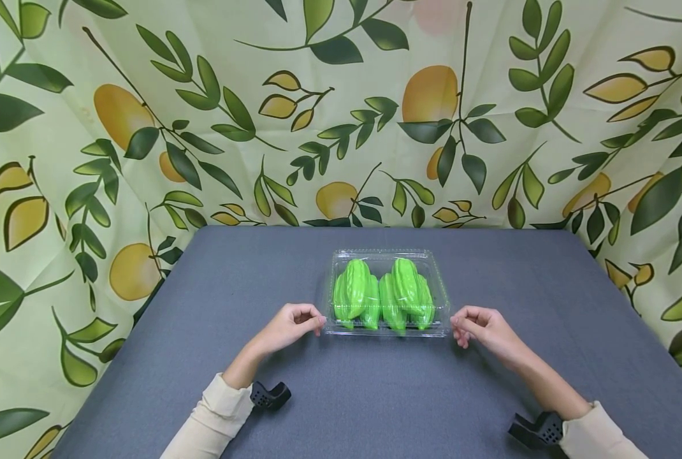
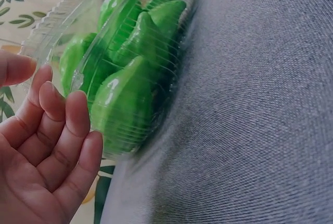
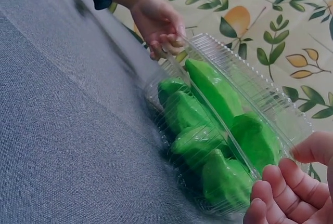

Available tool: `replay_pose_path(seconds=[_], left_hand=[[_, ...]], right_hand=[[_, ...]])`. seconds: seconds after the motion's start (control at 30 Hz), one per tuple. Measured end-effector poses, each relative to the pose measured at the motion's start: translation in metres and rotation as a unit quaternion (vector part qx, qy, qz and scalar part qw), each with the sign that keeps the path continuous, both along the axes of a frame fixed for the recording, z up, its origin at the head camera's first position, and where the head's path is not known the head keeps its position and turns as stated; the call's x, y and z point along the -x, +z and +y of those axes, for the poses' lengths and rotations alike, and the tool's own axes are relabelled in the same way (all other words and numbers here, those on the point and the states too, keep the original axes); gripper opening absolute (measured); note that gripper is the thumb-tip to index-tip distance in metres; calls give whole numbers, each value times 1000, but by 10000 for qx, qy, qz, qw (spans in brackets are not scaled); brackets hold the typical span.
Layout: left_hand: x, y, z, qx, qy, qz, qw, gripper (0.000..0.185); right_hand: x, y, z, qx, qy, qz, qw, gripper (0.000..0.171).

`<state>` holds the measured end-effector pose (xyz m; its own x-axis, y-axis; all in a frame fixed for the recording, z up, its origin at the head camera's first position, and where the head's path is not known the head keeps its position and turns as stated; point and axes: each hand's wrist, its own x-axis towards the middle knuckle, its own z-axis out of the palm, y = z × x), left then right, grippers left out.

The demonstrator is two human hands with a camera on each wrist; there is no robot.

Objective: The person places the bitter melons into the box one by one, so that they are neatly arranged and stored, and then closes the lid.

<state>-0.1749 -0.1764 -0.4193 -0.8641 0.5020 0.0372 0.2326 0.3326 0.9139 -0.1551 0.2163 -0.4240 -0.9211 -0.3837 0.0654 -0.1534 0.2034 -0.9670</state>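
A clear plastic clamshell box (image 1: 387,333) stands on the table, with several bright green, ribbed fruits (image 1: 357,290) shaped like starfruit inside. Its transparent lid lies over the fruits. At the box's front left corner, my left hand (image 1: 292,326) pinches the rim between thumb and index finger. My right hand (image 1: 487,328) does the same at the front right corner, its other fingers loosely curled. In the left wrist view the fruits (image 2: 122,104) show through the ridged plastic wall. The right wrist view has both hands at opposite ends of the box (image 3: 244,154).
A grey-blue cloth covers the table (image 1: 375,395). Behind it and along the sides hangs a curtain (image 1: 341,127) printed with leaves and orange fruit. Each wrist wears a black camera mount, such as the left mount (image 1: 270,396), below a cream sleeve (image 1: 217,414).
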Motion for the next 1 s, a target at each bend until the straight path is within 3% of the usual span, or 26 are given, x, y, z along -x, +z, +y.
replay_pose_path(seconds=[0.27,0.67,1.0], left_hand=[[0,-1,1,92,-1,-86,9999,24],[1,-7,0,294,43,-207,9993,28],[1,-10,2,516,123,-744,9958,32]], right_hand=[[-3,0,-1,-461,-273,-41,9986,26],[-4,-3,-3,-664,-368,-61,9971,28],[-4,-4,-4,-827,-392,-419,9949,31]])
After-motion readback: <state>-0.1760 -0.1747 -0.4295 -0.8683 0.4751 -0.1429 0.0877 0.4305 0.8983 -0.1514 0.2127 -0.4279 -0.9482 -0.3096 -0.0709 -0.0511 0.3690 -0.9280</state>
